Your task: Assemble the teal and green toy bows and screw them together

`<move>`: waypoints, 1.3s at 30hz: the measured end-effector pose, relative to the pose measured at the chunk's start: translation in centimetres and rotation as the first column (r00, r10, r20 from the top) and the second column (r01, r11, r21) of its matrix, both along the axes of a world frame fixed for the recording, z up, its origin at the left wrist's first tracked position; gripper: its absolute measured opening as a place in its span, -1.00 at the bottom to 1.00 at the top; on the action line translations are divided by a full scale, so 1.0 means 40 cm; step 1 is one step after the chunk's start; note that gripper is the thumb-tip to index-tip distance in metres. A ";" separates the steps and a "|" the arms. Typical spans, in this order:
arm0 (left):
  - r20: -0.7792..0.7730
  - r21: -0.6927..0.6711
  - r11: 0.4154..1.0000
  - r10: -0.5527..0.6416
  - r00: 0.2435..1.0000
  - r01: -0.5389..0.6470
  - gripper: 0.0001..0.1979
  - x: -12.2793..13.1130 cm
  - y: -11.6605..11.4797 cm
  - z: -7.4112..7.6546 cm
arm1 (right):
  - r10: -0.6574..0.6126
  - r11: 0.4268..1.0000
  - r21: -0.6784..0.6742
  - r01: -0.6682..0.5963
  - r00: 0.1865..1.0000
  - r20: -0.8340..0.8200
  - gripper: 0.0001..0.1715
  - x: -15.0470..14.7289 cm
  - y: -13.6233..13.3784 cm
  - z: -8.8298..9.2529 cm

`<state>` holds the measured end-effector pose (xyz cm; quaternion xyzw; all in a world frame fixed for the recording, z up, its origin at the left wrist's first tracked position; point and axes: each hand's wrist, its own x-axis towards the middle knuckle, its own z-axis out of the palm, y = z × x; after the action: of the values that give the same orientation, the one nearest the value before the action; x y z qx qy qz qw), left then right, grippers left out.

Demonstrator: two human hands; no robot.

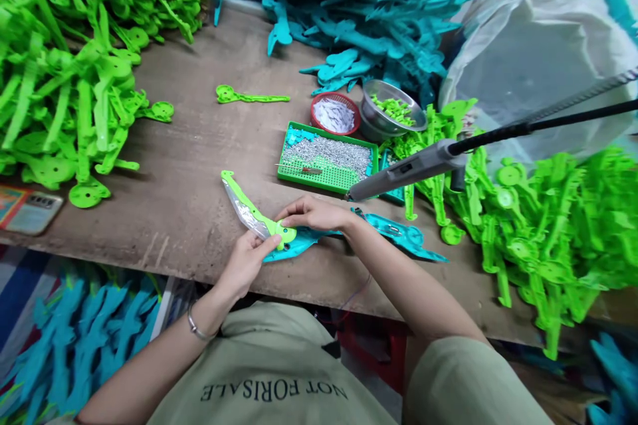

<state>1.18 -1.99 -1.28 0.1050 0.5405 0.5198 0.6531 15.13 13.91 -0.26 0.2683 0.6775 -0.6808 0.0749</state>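
A bright green plastic piece with a silver, blade-like side point(246, 209) slants up and left over the front of the table. Its round end has a dark dot at the centre. My left hand point(244, 262) pinches that end from below between thumb and fingers. From the right, my right hand point(312, 214) grips the same round end with thumb and fingertips. A teal plastic part point(294, 248) lies under the round end, partly covered by my hands; whether the two are joined I cannot tell. Right of my right wrist, a teal half-shell point(399, 232) with small metal bits inside lies on the table.
A grey power screwdriver point(406, 171) hangs close above my right forearm. Behind stand a green tray of screws point(326, 156), a red basket of white strips point(335, 113) and a metal bowl point(391, 109). Green parts point(84, 93) and teal parts point(349, 0) are heaped around.
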 end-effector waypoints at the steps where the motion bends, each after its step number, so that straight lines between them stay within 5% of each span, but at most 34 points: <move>1: 0.000 -0.012 1.000 -0.015 1.000 0.015 -0.42 0.000 0.000 -0.002 | -0.017 0.999 0.046 0.017 1.000 0.004 -0.67 0.005 -0.001 -0.001; 5: -0.056 -0.060 0.997 -0.052 0.997 0.048 -0.37 0.006 0.000 -0.008 | -0.087 0.937 0.336 0.097 0.995 -0.044 -0.74 0.020 -0.030 0.004; 7: -0.085 -0.069 0.997 -0.052 0.995 0.046 -0.36 0.012 0.002 -0.009 | -0.161 0.799 0.562 0.215 0.976 -0.144 -0.79 0.031 -0.065 0.009; 8: -0.091 -0.070 0.996 -0.053 0.994 0.047 -0.35 0.015 0.004 -0.008 | -0.211 0.675 0.668 0.314 0.949 -0.233 -0.80 0.038 -0.087 0.012; 10: -0.089 -0.073 0.996 -0.065 0.994 0.059 -0.35 0.015 0.005 -0.005 | -0.281 0.309 0.776 0.549 0.833 -0.477 -0.79 0.060 -0.129 0.021; 12: -0.087 -0.079 0.992 -0.101 0.991 0.094 -0.35 0.009 0.004 0.001 | -0.247 -0.122 0.676 0.727 0.638 -0.730 -0.72 0.088 -0.157 0.031; 13: -0.092 -0.085 0.990 -0.123 0.988 0.115 -0.36 0.002 0.002 0.004 | -0.215 -0.293 0.573 0.765 0.532 -0.819 -0.64 0.102 -0.162 0.036; 14: -0.101 -0.093 0.986 -0.144 0.984 0.135 -0.36 -0.005 -0.001 0.008 | -0.205 -0.407 0.478 0.779 0.432 -0.878 -0.54 0.116 -0.160 0.040; 15: -0.116 -0.103 0.983 -0.162 0.980 0.150 -0.35 -0.014 -0.005 0.011 | -0.234 -0.462 0.413 0.785 0.341 -0.910 -0.43 0.127 -0.153 0.044; 17: -0.156 -0.122 0.978 -0.189 0.969 0.171 -0.33 -0.032 -0.014 0.013 | -0.404 -0.414 0.387 0.824 0.215 -0.889 -0.24 0.145 -0.125 0.050; 20: -0.231 -0.115 0.976 -0.205 0.951 0.183 -0.32 -0.047 -0.032 0.002 | -0.669 -0.118 0.355 0.928 0.190 -0.718 -0.30 0.155 -0.075 0.061; 22: -0.286 -0.073 0.982 -0.186 0.940 0.173 -0.37 -0.043 -0.047 -0.013 | -0.734 0.041 0.275 0.961 0.215 -0.644 -0.51 0.152 -0.045 0.075; 25: -0.386 0.027 0.990 -0.118 0.915 0.139 -0.46 -0.021 -0.071 -0.035 | -0.710 0.164 0.169 0.972 0.235 -0.664 -0.66 0.133 -0.005 0.103; 27: -0.468 0.095 0.984 -0.092 0.879 0.153 -0.49 -0.004 -0.083 -0.042 | -0.659 0.188 0.137 0.973 0.228 -0.717 -0.65 0.109 0.026 0.112; 31: -0.628 0.148 0.938 -0.156 0.762 0.314 -0.35 0.006 -0.079 -0.036 | -0.619 0.101 0.127 0.987 0.162 -0.768 -0.68 0.053 0.098 0.084; 35: -0.737 0.144 0.883 -0.205 0.644 0.446 -0.36 -0.003 -0.047 -0.028 | -0.623 0.075 0.133 0.988 0.150 -0.768 -0.72 0.023 0.151 0.028; 39: -0.758 0.171 0.877 -0.174 0.628 0.450 -0.42 -0.010 -0.030 -0.035 | -0.627 0.060 0.150 0.987 0.154 -0.764 -0.73 0.018 0.167 -0.002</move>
<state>0.77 -3.18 -2.67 0.5071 0.6261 0.3982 0.4386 15.85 20.60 -0.33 0.4308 0.5523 -0.3459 -0.6242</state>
